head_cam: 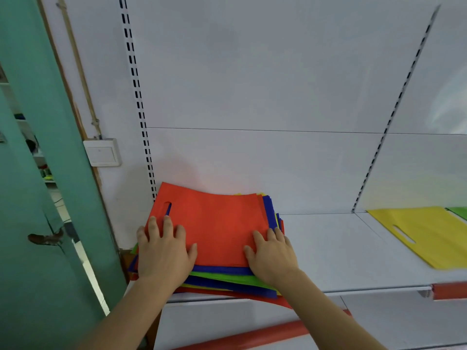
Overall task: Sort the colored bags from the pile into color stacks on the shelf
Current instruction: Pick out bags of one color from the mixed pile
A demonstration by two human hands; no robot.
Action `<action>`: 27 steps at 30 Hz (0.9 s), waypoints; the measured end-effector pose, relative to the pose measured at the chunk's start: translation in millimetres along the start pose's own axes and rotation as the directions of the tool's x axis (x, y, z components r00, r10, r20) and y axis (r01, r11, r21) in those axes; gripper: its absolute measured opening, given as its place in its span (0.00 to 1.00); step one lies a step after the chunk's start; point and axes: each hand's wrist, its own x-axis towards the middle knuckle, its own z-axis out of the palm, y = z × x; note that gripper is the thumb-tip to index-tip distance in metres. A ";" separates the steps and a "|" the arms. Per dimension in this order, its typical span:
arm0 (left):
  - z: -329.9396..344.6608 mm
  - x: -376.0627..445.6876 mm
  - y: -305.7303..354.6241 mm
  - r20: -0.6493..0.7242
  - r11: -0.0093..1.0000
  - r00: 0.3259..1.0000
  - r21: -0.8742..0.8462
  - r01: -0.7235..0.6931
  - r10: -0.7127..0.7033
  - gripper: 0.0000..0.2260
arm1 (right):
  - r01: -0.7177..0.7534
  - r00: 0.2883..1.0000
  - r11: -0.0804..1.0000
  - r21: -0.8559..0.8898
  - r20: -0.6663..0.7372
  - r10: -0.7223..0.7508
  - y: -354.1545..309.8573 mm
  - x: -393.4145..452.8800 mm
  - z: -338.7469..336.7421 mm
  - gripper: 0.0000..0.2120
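Note:
A pile of flat bags lies at the left end of the white shelf (pixel 336 251), with a red bag (pixel 217 223) on top and blue, green and yellow edges (pixel 227 276) showing below. My left hand (pixel 164 251) rests flat on the red bag's near left part, fingers spread near its handle slot. My right hand (pixel 273 256) rests on the bag's near right corner with fingers straight. A yellow bag (pixel 424 233) lies alone on the shelf at the right, and a green bag (pixel 458 212) shows at the frame edge beyond it.
A white back panel (pixel 265 97) with slotted uprights rises behind the shelf. A teal door (pixel 50 223) stands ajar at the left, next to a wall switch (pixel 102 152). Red trim (pixel 449 290) runs along the shelf's front edge, and a lower shelf sits below.

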 end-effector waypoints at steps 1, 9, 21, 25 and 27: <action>1.0 -0.1 0.1 -0.003 1.000 1.000 0.005 0.000 0.000 0.33 | 0.017 1.000 1.000 0.006 -0.026 -0.017 -3.4 -0.9 -1.4 0.31; -0.3 -1.6 4.9 -0.015 1.000 1.000 -0.007 -0.003 0.002 0.33 | 0.083 0.958 0.723 0.686 -0.254 0.132 -29.0 -12.0 -39.3 0.31; -18.7 6.1 7.9 -0.073 0.985 0.996 -0.164 -0.059 0.048 0.31 | 0.041 0.890 0.813 0.581 -0.391 0.234 9.5 17.5 -84.7 0.16; -20.9 20.4 14.4 -0.156 0.914 0.988 -0.403 -0.045 -0.020 0.31 | 0.193 0.817 0.744 0.640 -0.525 0.240 41.1 4.3 -93.6 0.18; -23.7 32.3 19.6 -0.118 0.792 0.986 -0.610 0.024 -0.120 0.34 | 0.213 0.783 0.708 0.673 -0.551 0.289 57.4 -5.2 -99.2 0.18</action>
